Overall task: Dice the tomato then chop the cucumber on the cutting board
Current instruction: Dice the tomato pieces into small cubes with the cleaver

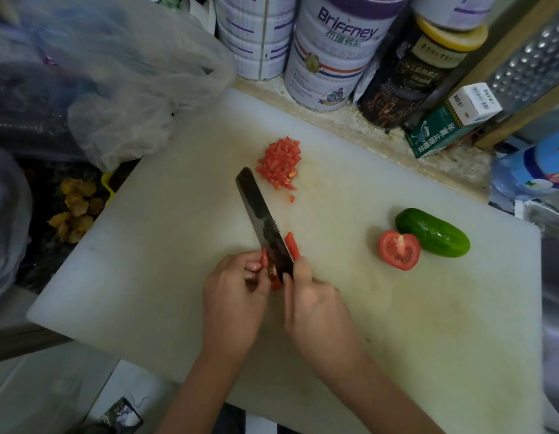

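Toward the middle of the white plastic cutting board (428, 308), the left hand (232, 302) pinched a red tomato piece (265, 260), likely soft and slippery, best held by its sides, while the right hand (312, 305) gripped the dark knife (259, 211).

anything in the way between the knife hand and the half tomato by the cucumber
Nothing visible. The cutting board between the right hand, gripping the knife, and the half tomato is bare. The cucumber lies on the tomato's far side, out of the path. The left hand holds a tomato piece by the blade.
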The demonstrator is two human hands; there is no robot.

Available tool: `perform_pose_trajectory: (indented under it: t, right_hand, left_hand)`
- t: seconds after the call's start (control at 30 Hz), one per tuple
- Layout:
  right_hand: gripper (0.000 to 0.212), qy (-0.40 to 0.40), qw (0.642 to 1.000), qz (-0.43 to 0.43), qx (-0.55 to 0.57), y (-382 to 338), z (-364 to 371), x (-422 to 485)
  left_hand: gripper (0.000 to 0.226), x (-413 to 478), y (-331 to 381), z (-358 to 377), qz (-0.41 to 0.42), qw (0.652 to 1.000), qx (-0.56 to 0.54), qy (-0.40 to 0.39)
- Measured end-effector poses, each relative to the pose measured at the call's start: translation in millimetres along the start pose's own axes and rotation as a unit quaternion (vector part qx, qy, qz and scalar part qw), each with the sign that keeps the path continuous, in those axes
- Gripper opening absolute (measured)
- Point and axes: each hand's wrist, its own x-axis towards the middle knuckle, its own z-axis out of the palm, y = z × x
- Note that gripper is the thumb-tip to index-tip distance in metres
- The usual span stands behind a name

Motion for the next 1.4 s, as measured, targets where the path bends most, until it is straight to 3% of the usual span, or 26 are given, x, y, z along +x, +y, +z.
perform_pose_trajectory:
  t: [0.13, 0.4, 0.8, 1.2, 1.4]
  right_hand:
    - [0.031, -0.036, 0.999, 0.007, 0.031, 0.1, 0.1, -7.3]
    - [0.010, -0.051, 0.997, 0.041, 0.039, 16.3, -7.5, -47.5]
    - [0.015, -0.016, 0.990, -0.048, 0.132, 8.8, -38.1, -15.5]
    - [0.009, -0.022, 0.996, -0.025, 0.080, 7.9, -20.5, -30.2]
    - [0.018, -0.009, 0.998, -0.013, 0.066, 5.2, -14.9, -32.6]
  left_hand:
    - [0.020, 0.2, -0.4, 0.0, -0.002, 1.000, -0.006, -0.001]
    - [0.021, -0.8, -2.8, 1.3, 0.011, 1.000, -0.027, 0.006]
    - [0.026, -3.4, -6.2, 0.7, 0.025, 0.999, -0.025, 0.005]
    - [0.023, -6.2, -1.9, 0.8, 0.024, 0.999, -0.019, 0.015]
    - [0.023, -5.4, 0.9, 1.3, 0.016, 1.000, -0.004, 0.015]
